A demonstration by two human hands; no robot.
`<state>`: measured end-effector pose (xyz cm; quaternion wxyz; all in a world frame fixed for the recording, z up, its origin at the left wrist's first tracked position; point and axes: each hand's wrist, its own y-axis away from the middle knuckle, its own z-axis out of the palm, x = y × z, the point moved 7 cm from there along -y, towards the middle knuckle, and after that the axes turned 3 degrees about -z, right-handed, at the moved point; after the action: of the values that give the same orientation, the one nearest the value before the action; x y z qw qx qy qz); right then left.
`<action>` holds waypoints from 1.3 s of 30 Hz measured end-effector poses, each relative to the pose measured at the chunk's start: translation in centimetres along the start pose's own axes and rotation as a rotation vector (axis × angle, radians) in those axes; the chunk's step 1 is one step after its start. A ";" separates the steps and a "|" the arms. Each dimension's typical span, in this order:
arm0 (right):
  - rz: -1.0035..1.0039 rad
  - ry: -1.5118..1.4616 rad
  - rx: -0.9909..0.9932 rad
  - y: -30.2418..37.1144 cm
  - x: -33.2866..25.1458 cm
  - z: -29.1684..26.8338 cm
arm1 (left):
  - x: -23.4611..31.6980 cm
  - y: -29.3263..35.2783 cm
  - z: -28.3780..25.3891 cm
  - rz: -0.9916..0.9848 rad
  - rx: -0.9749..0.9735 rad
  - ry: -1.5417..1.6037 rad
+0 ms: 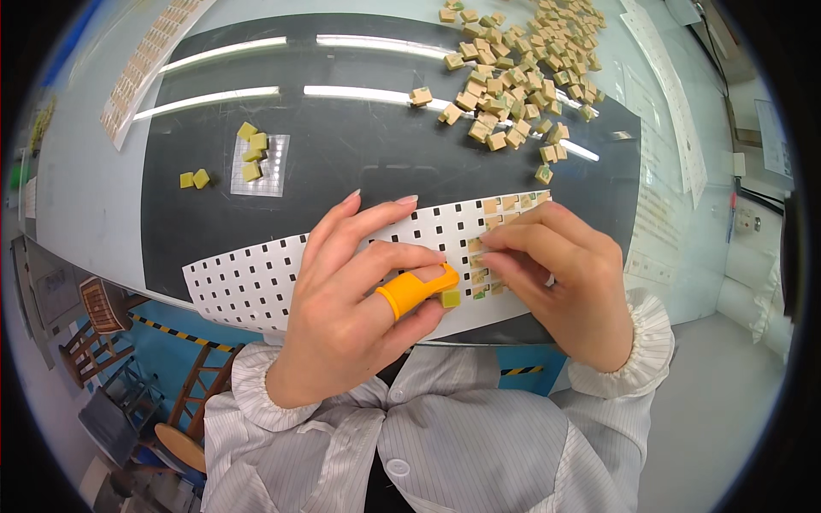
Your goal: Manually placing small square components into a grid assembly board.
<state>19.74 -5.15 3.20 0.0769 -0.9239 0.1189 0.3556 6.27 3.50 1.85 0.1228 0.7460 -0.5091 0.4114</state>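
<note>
A white strip (342, 256) with rows of small square black holes lies along the near edge of the black mat. Tan square pieces (510, 203) fill several columns at its right end. My left hand (355, 286) rests over the strip, wearing an orange finger guard (410, 291). A small yellow-green block (451, 298) sits at its thumb and guarded fingertip, apparently pinched there. My right hand (564, 278) is over the filled columns, thumb and forefinger closed together at a tan piece. Whatever lies between those fingertips is too small to make out.
A heap of small tan blocks (513, 85) spreads over the far right of the black mat (342, 154). At left, several yellow-green blocks (252, 156) lie on and beside a clear gridded square (272, 175). Another strip with tan pieces (150, 68) lies far left.
</note>
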 end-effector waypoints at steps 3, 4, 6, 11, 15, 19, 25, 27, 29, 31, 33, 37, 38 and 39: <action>-0.004 0.041 -0.006 0.3 -0.3 0.3 | -0.1 0.0 0.0 -0.005 -0.001 0.005; 0.002 0.046 0.008 0.3 -0.3 0.3 | -0.1 0.0 0.0 -0.003 -0.003 0.008; 0.008 0.052 0.021 0.3 -0.3 0.2 | -0.1 0.0 0.0 -0.003 -0.008 0.009; 0.008 0.029 0.061 0.1 -0.2 0.3 | -0.1 0.0 0.0 -0.010 -0.013 0.009; 0.030 0.050 0.042 0.2 -0.1 0.3 | -0.1 0.0 0.0 -0.005 -0.001 0.013; 0.112 -0.042 0.022 -0.1 0.4 0.3 | -0.1 0.0 0.0 -0.004 -0.002 0.016; 0.325 -0.416 -0.228 -0.3 1.1 0.3 | -0.1 -0.1 0.0 -0.004 -0.011 0.015; 0.478 -0.617 -0.336 0.0 1.4 1.1 | -0.2 0.0 -0.1 -0.025 -0.022 0.016; 0.557 -0.816 -0.453 0.3 1.1 2.1 | -0.3 -0.1 0.1 -0.044 -0.036 0.020; 0.624 -0.875 -0.477 0.4 1.1 2.6 | -0.1 0.0 0.0 -0.005 -0.001 0.023; 0.690 -0.935 -0.502 0.5 1.1 3.1 | -0.2 0.0 0.0 0.000 0.001 0.028; 0.708 -0.923 -0.520 0.5 1.1 3.4 | -0.2 0.1 -0.1 0.003 0.002 0.029; 0.719 -0.928 -0.518 0.5 1.1 3.4 | -0.2 0.1 -0.1 0.001 0.003 0.029; 0.719 -0.928 -0.520 0.5 1.1 3.4 | -0.3 0.1 -0.1 -0.013 -0.010 0.031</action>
<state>18.22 -5.07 -0.10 -0.2304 -0.5650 0.2854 0.7391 6.11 3.66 1.67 0.1371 0.7421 -0.5043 0.4198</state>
